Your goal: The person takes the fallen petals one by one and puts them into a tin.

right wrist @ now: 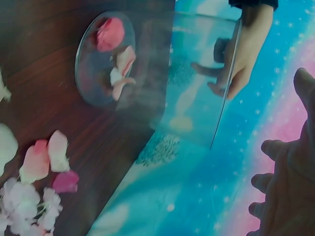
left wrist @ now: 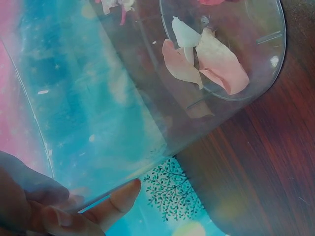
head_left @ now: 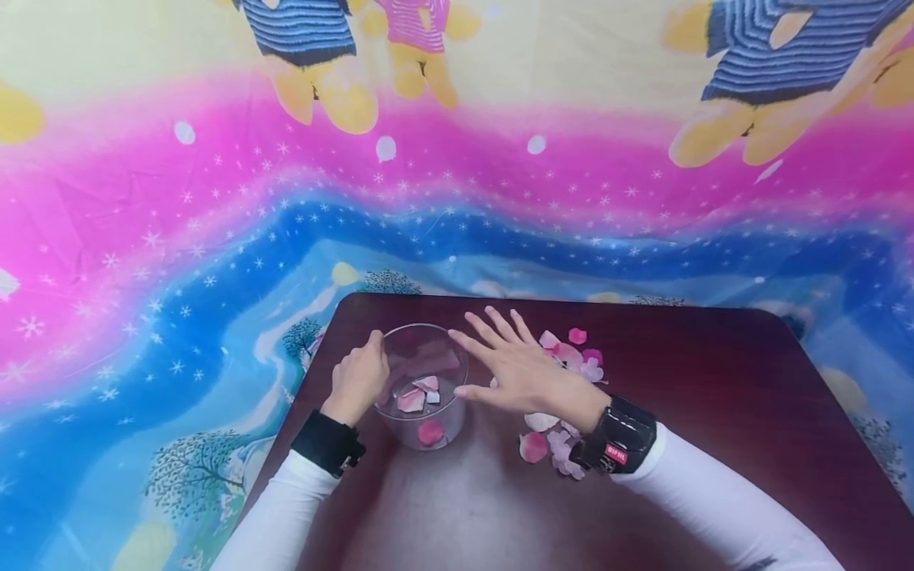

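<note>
A clear plastic container (head_left: pixel 451 424) stands on the dark table, with several pink and white petals (head_left: pixel 411 400) at its bottom. My left hand (head_left: pixel 359 376) grips its rim on the left side, thumb and fingers on either side of the wall in the left wrist view. On the container's right, my right hand (head_left: pixel 520 371) is held with fingers spread and holds nothing; its thumb and index fingertip overlap the rim in the head view. Beneath and behind that hand lies a scatter of loose petals and small pale blossoms (head_left: pixel 562 454), partly hidden by the palm and wrist.
The dark reddish-brown table (head_left: pixel 721 396) has rounded far corners. A brightly printed cloth (head_left: pixel 500 190) hangs just behind it and down its left side. A magenta petal (right wrist: pixel 66 181) lies at the edge of the loose pile.
</note>
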The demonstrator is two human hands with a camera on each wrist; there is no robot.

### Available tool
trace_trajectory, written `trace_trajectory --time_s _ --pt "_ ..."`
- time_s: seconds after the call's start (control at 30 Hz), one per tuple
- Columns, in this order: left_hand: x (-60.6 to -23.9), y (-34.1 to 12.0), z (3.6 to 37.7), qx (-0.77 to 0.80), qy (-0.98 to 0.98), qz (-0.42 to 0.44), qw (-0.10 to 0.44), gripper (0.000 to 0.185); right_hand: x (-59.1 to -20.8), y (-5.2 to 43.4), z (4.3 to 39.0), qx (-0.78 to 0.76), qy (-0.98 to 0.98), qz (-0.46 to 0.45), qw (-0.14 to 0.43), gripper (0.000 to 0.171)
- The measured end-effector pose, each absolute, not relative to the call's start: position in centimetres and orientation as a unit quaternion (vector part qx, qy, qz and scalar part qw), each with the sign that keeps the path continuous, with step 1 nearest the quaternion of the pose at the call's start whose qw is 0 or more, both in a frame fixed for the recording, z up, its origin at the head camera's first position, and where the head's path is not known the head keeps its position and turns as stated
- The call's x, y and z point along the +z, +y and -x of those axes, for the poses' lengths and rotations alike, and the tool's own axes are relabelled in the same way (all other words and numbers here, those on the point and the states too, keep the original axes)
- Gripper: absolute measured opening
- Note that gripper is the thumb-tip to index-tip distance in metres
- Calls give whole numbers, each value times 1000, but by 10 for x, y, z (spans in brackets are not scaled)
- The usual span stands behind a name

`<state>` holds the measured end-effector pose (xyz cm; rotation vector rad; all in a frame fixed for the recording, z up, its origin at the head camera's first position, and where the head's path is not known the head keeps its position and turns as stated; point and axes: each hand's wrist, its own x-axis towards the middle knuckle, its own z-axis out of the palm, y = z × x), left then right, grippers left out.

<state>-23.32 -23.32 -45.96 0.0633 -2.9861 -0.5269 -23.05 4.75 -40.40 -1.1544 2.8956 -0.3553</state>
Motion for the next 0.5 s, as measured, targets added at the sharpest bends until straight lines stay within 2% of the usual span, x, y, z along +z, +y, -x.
trace_trajectory --time_s 0.5 --pt "-461 -234 234 -170 -983 -23 58 17 -414 103 248 -142 944 297 10 80"
